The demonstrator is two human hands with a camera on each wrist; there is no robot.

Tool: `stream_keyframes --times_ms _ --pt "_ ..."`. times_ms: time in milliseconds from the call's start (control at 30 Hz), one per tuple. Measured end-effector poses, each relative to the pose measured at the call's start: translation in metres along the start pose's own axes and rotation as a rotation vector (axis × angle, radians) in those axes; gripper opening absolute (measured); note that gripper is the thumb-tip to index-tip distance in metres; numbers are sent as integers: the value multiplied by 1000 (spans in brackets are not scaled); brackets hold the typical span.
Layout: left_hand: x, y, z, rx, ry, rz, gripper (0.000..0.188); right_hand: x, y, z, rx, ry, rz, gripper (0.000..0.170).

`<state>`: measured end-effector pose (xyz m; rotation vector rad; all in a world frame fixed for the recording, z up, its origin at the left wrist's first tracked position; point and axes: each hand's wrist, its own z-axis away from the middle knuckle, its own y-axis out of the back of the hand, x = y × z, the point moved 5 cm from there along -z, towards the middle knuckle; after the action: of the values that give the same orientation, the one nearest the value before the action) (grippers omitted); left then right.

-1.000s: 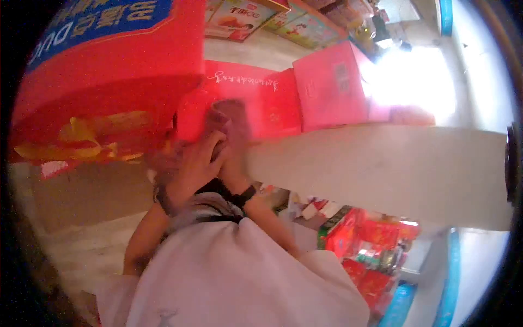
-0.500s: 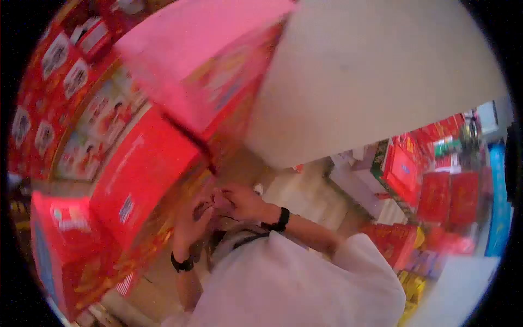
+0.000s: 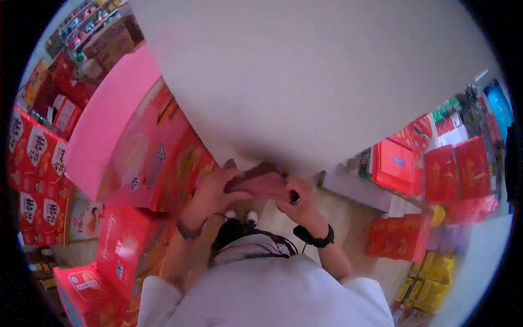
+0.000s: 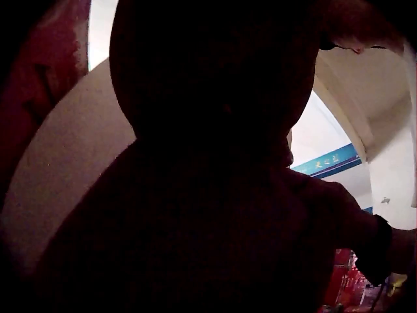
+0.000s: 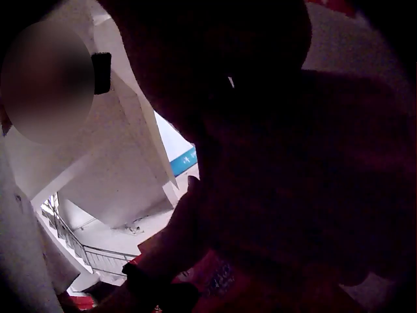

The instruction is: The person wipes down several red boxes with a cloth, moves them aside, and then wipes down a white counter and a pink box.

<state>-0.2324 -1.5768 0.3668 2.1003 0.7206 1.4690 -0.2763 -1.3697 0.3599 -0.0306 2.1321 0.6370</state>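
Note:
A mauve cloth (image 3: 264, 184) is spread between the two hands in front of the body, its upper edge uneven and folded. The left hand (image 3: 210, 196) grips its left side, with a band around that wrist. On the other side, the right hand (image 3: 302, 204) grips the cloth's right end, and a black band circles its wrist. Both wrist views are very dark. In the left wrist view the right hand (image 4: 335, 202) shows as a silhouette at the right.
A broad pale surface (image 3: 305, 76) stands just beyond the hands. Stacked red and pink boxes (image 3: 147, 158) rise close on the left. More red boxes (image 3: 400, 163) and yellow packs (image 3: 433, 283) are on the right. Shoes (image 3: 250, 218) show on the floor below.
The head view has swung from the red boxes to the pale surface. The hands, close together on the bunched cloth before, have moved apart, and the cloth is spread between them.

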Motion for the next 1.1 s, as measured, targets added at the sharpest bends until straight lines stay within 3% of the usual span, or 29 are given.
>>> stream_keyframes --times_ms 33,100,167,200,233,333,400,433,467,500,533,567,633,667,700,733,800,833,900,967,1067,1100 --pt "5 1 -3 -9 -11 3 42 -8 7 1 18 -44 0 30" --pt "13 -13 -22 -295 150 16 38 -13 29 -3 31 -6 21 31" --pt "-2 -30 -12 -412 69 11 37 -19 31 5 51 21 34 31" --pt "-3 -41 -13 -517 -6 12 36 -14 36 9 -64 -72 -42 32" --pt "1 -46 -11 -532 -15 1 36 -10 37 18 -182 -172 -124 33" --pt "4 -57 8 -607 11 -166 39 2 30 54 -199 -267 -92 28" --pt "26 -44 9 -336 -288 -133 30 2 21 78 -128 -324 -134 25" --pt "21 -46 17 -337 -300 -125 30 3 16 87 -69 -366 -177 22" --pt "6 -50 28 -403 -183 -83 26 2 11 93 -62 -365 -165 22" --pt "-4 -50 41 -474 -57 -39 22 6 1 106 -36 -562 -277 23" --pt "-7 -46 52 -482 -56 -27 22 7 -10 123 -9 -765 -391 29" --pt "-7 -42 52 -538 -1 -1 21 10 -9 130 -7 -774 -385 29" --pt "-10 -36 65 -591 30 26 21 4 -29 144 -424 -633 63 31" --pt "-15 -31 75 -489 41 -14 21 -4 -37 156 -409 -640 70 31" --pt "-17 -22 79 -382 45 -54 21 -23 -45 155 -360 -520 137 28" --pt "-16 -20 88 -387 25 -50 21 -42 -52 154 -313 -404 204 26" --pt "-22 0 109 -59 223 -69 19 -62 -64 163 -267 -434 185 27" --pt "-23 0 121 -72 216 -62 19 -65 -73 173 -238 -489 214 27" --pt "-29 13 148 167 281 95 17 -84 -92 191 -214 -552 250 27" --pt "-36 18 171 227 343 174 16 -107 -112 205 -215 -597 211 35" --pt "-48 28 211 254 464 253 16 -109 -144 242 -172 -519 160 29" --pt "-51 31 217 250 505 264 15 -119 -147 244 -259 -575 214 27"
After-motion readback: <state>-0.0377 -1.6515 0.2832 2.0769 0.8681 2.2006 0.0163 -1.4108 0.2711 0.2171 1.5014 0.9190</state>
